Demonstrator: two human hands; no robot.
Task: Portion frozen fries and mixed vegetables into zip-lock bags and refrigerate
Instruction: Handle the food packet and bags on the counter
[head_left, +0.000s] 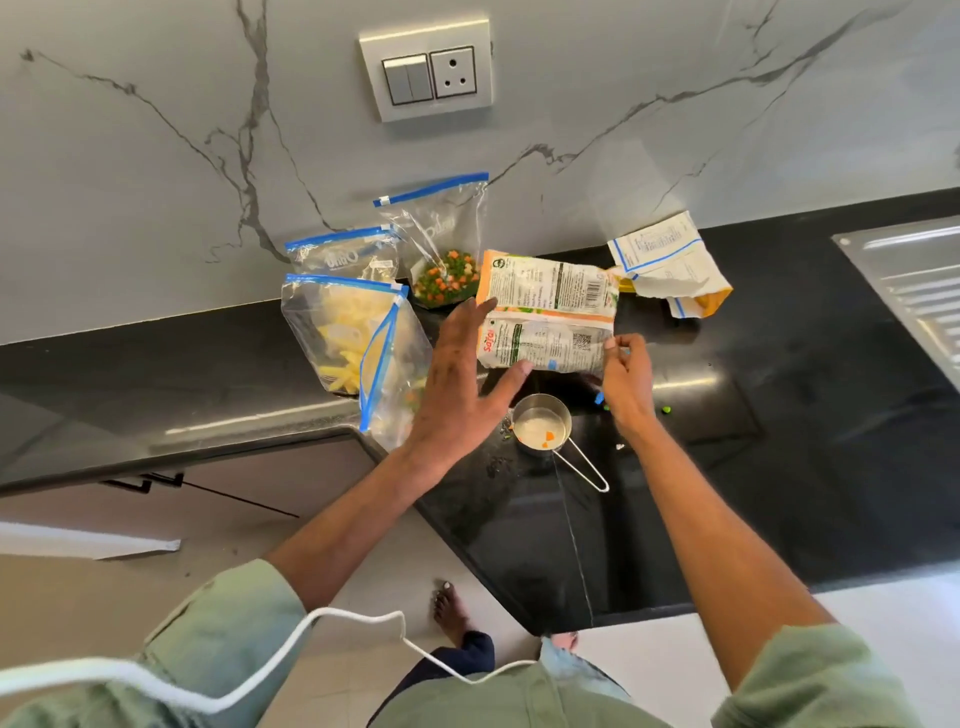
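Mid-frame I see the right hand (626, 382) pinching the mixed-vegetable packet (550, 312) — left hand (457, 384) spread wide, seemingly touching its left end.

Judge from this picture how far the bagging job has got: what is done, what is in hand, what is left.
Done: a clear blue-zip bag of pale fries, a second fries bag behind it, and a vegetable bag against the wall look filled. In hand: the right hand pinches the orange-and-white vegetable packet; the left hand rests open on it. Left: a fourth bag holds few vegetables; nothing is refrigerated.
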